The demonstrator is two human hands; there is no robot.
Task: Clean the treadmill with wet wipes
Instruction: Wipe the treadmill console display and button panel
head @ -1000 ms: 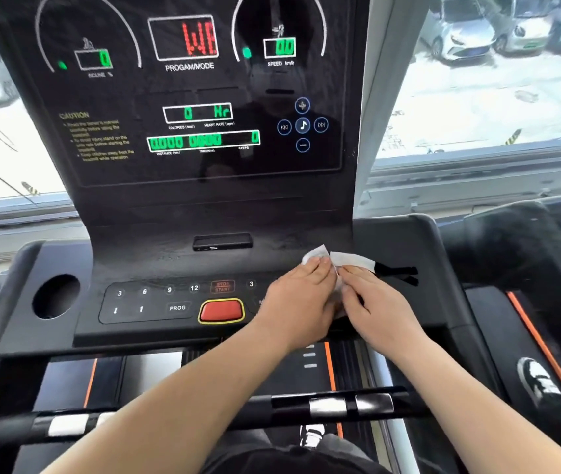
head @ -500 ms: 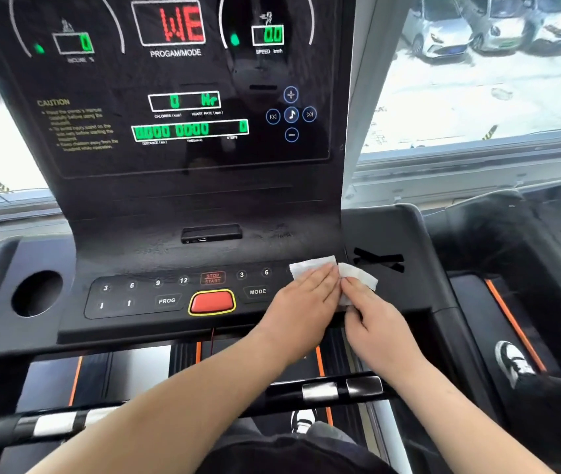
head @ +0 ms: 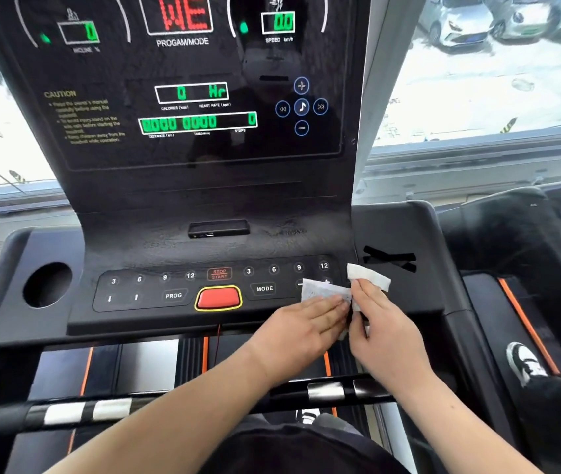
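Left hand (head: pixel 306 323) presses flat on the thin white wet wipe (head: pixel 327 291) under it; right hand (head: pixel 386 331) pinches the wipe's end beside it. Pressing harder could trigger the live black treadmill keypad (head: pixel 156 289) underneath, setting the machine running.

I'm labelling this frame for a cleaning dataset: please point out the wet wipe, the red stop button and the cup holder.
wet wipe (head: pixel 324 291), head view, its flat left part.
red stop button (head: pixel 218 297), head view, centre of its red face.
cup holder (head: pixel 47 284), head view, its dark hollow.
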